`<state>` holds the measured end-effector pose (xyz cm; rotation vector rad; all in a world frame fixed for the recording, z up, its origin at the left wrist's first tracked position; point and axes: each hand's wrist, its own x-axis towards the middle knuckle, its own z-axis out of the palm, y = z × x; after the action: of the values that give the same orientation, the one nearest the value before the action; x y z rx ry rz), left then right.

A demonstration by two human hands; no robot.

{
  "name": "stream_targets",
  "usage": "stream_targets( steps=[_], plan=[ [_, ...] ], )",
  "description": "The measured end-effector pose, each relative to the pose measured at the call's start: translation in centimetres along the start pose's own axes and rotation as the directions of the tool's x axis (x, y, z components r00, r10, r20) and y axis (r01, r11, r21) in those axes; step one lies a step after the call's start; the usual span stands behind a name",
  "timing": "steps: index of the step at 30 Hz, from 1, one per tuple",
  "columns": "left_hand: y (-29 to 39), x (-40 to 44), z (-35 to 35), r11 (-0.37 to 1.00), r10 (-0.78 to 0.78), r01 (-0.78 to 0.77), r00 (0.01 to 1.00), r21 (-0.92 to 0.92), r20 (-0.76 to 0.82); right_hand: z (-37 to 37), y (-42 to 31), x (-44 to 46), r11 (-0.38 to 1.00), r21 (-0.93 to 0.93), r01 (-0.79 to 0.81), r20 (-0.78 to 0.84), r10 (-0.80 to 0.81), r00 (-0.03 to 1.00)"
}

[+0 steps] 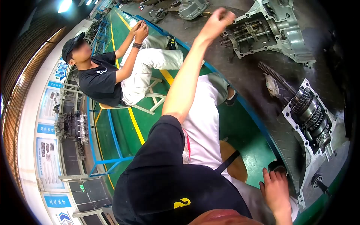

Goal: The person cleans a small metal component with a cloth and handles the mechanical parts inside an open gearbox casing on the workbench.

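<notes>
Got the right hand (276, 191) down low by the worktop (243, 71) edge, fingers spread loosely, gripping nothing as far as visible. Just past it, can see a round metal part (318, 181) beside the near casing (314, 160), which is packed with gears (313, 116). Sitting pretty close to the edge, so could probably end up on the floor if bumped by an elbow. Beyond that, a long grooved shaft (277, 78) next to a crumpled wrapper (271, 85); might roll if nudged. Farther up, got the left hand (221, 20) raised near the open housing (294, 41), fingers curled. Too blurry to tell about holding anything or touching the rim. Could scrape knuckles on that metal if reaching in blind. Way back, a seated person (101, 82), hands together.
</notes>
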<state>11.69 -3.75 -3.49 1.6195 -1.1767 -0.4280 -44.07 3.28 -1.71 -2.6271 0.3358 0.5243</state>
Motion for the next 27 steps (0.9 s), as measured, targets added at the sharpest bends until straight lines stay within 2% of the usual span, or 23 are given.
stream_targets(
  steps=[1, 3, 6, 7, 9, 10, 11, 20, 22, 23, 25, 26, 27],
  plan=[
    [4.1, -2.2, 0.2, 0.990, -0.100, 0.095, 0.994, -0.105, -0.040, -0.1, -0.1, -0.1, 1.000, -0.001, -0.010, -0.016, 0.010, 1.000],
    [3.8, -2.1, -1.2, 0.944, -0.093, 0.056, 0.991, -0.327, -0.098, -0.1, -0.2, -0.2, 1.000, -0.005, -0.027, -0.009, 0.027, 1.000],
    [4.0, -3.1, -2.1, 0.876, -0.026, -0.035, 0.992, -0.481, -0.120, 0.9, 0.2, -0.5, 0.998, -0.003, -0.058, 0.021, 0.058, 0.998],
    [3.8, -3.1, -2.4, 0.879, -0.019, -0.044, 0.992, -0.475, -0.127, 1.3, 0.6, -0.5, 0.997, 0.008, -0.074, 0.043, 0.073, 0.996],
    [3.1, -3.3, -3.0, 0.680, 0.094, -0.142, 0.990, -0.719, -0.106, 1.8, 0.9, -0.7, 0.998, 0.010, -0.068, 0.047, 0.068, 0.997],
    [2.5, -3.1, -3.5, 0.551, 0.124, -0.139, 0.989, -0.823, -0.084, 2.0, 0.9, -0.7, 0.997, 0.016, -0.074, 0.058, 0.073, 0.996],
    [2.0, -3.0, -3.9, 0.516, 0.130, -0.160, 0.986, -0.841, -0.108, 2.0, 0.8, -0.6, 0.998, 0.019, -0.062, 0.052, 0.061, 0.997],
    [1.7, -3.2, -4.3, 0.511, 0.156, -0.155, 0.984, -0.845, -0.085, 1.4, 0.3, -0.5, 0.996, -0.035, -0.080, 0.039, 0.081, 0.996],
    [1.9, -3.5, -3.9, 0.292, 0.062, -0.168, 0.986, -0.942, -0.157, 1.2, 0.3, -0.5, 0.996, -0.010, -0.092, 0.051, 0.093, 0.994],
    [1.7, -3.3, -3.8, 0.297, 0.063, -0.175, 0.985, -0.939, -0.163, 1.1, 0.3, -0.4, 0.994, 0.015, -0.105, 0.064, 0.104, 0.993],
    [0.8, -2.5, -3.7, 0.751, 0.097, -0.301, 0.931, -0.588, -0.353, 1.5, 0.4, -0.6, 0.996, -0.009, -0.092, 0.048, 0.093, 0.995],
    [0.5, -2.2, -3.9, 0.704, 0.060, -0.351, 0.896, -0.617, -0.441, 1.6, 0.5, -0.6, 0.995, -0.031, -0.091, 0.033, 0.092, 0.995],
    [0.5, -2.3, -3.9, 0.711, 0.062, -0.353, 0.893, -0.609, -0.445, 1.5, 0.4, -0.5, 0.996, -0.031, -0.080, 0.032, 0.081, 0.996]
  ],
)
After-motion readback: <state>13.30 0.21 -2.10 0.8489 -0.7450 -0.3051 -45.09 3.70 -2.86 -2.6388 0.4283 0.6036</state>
